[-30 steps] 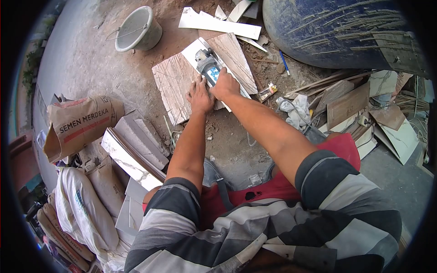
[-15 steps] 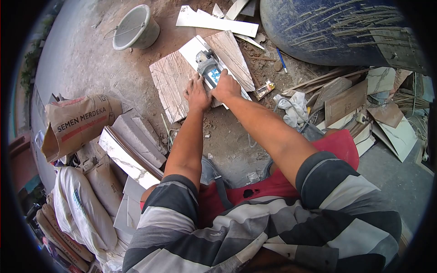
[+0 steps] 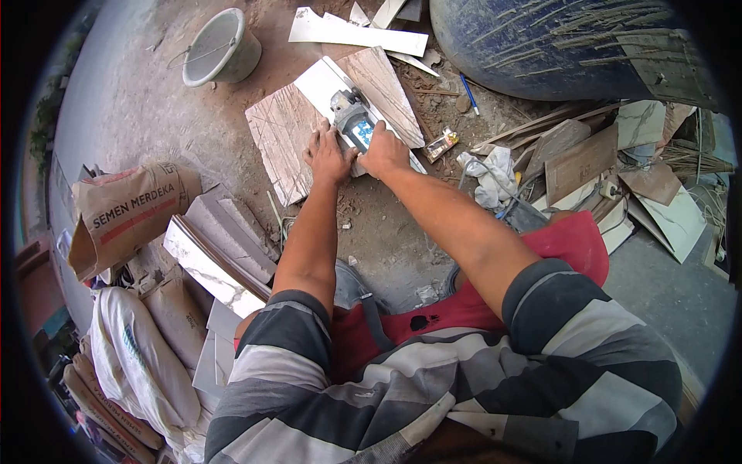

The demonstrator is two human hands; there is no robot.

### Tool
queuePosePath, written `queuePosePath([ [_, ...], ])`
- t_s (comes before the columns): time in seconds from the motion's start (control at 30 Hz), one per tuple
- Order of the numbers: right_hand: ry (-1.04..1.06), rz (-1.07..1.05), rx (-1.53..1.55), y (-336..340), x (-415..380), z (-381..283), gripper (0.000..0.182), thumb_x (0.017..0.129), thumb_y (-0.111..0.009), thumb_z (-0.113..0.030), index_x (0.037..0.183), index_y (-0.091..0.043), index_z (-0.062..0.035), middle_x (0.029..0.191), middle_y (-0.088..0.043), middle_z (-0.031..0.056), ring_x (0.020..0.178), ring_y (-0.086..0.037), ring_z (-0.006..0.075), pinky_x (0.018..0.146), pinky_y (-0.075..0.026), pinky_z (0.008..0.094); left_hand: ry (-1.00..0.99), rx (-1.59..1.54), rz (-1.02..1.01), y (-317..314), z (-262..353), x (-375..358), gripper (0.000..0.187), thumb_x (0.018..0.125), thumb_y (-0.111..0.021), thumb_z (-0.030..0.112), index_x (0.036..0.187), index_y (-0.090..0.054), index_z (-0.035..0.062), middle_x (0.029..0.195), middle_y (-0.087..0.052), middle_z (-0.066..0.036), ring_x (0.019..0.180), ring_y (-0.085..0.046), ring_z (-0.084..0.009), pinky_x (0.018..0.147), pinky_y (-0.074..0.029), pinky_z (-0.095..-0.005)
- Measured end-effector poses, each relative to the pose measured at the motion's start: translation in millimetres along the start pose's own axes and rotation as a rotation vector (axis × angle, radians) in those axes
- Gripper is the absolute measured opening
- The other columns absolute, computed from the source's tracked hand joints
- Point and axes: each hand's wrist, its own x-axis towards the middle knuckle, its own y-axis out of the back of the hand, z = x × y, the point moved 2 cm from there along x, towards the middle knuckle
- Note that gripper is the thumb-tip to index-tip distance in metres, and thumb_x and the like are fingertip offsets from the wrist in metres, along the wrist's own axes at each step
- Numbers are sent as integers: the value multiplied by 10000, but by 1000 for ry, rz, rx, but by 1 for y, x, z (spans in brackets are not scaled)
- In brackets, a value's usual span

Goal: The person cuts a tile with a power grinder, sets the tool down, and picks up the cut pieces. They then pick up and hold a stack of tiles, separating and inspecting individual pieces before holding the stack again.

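My right hand (image 3: 384,150) is wrapped around the rear body of a grey angle grinder (image 3: 354,124) with a blue and white label. The grinder rests over a long white tile strip (image 3: 317,80), its head pointing away from me. My left hand (image 3: 330,156) lies beside the grinder with fingers spread, pressing on the strip's left edge and the slab. Beneath the strip is a brownish slab with a grooved face (image 3: 280,127), showing on both sides. The grinder's disc is hard to make out.
A grey bucket (image 3: 249,60) stands far left, near white tile offcuts (image 3: 359,35). A large blue drum (image 3: 533,54) is at far right. A blue pen (image 3: 469,94), a small packet (image 3: 441,145) and tile scraps (image 3: 580,158) lie right; a cement bag (image 3: 135,209) stands left.
The view has shifted slightly, moving the scene a little left. Along the white strip, the grinder has slid a short way toward me. Both hands keep their placement.
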Motion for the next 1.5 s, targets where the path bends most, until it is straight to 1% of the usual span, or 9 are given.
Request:
queuePosePath([
  [0.03,-5,1,-1,-1,-1,2,682,790,-803,-306,1273,-428,-5,1230,-624,227,1145,-647,347,948,-551,422,0,-5,-8,0,0,0,797,838,-729,428,1486,-363,143,1665,-198,-26,1495,-221,-337,1159,-145,-620],
  [0.1,6,48,6,-3,-2,5,702,759,-818,-320,1245,-438,13,1152,-668,237,1090,-667,375,920,-553,448,-3,-7,-9,1,1,0,797,840,-727,434,1488,-363,146,1665,-196,-26,1495,-219,-338,1160,-142,-619],
  [0.2,10,49,12,-5,-2,8,699,759,-815,-313,1249,-438,13,1143,-671,241,1088,-668,376,922,-554,449,-1,-7,-6,0,1,0,802,839,-727,458,1487,-367,151,1664,-199,-29,1496,-214,-340,1161,-139,-615],
  [0.4,-7,26,2,-4,-12,15,685,764,-808,-287,1253,-437,16,1138,-672,245,1092,-667,375,923,-553,442,-23,-5,17,0,0,0,822,839,-726,468,1501,-352,155,1662,-203,-31,1496,-214,-338,1158,-142,-614],
  [0.7,-16,7,2,-4,-19,21,696,773,-798,-270,1285,-429,24,1157,-661,240,1111,-657,366,937,-546,434,4,-4,-27,7,6,-1,808,846,-728,434,1507,-355,156,1662,-201,-39,1497,-207,-334,1170,-131,-602],
  [0.9,-35,-1,-11,-4,-30,30,676,778,-785,-274,1273,-432,21,1153,-661,236,1103,-660,364,935,-544,439,8,18,-48,8,7,-2,798,856,-718,425,1512,-352,156,1665,-194,-38,1498,-206,-330,1170,-132,-597],
  [1.2,-28,6,1,-9,-36,43,656,765,-779,-256,1258,-437,10,1128,-668,235,1086,-664,370,933,-543,438,-1,32,-37,-1,-1,4,759,871,-691,400,1518,-349,201,1673,-172,-9,1502,-197,-317,1155,-141,-622],
  [1.37,-31,7,7,-12,-41,48,657,761,-780,-253,1254,-438,14,1123,-671,237,1078,-666,378,934,-543,443,18,66,-57,0,-1,5,743,883,-643,441,1522,-344,207,1676,-155,-5,1504,-192,-311,1149,-166,-633],
  [1.5,-28,15,-2,-12,-45,53,661,760,-784,-255,1254,-438,16,1125,-671,240,1073,-668,382,936,-543,445,31,82,-68,6,5,7,756,879,-638,460,1525,-340,205,1676,-150,-3,1505,-190,-307,1151,-177,-631],
])
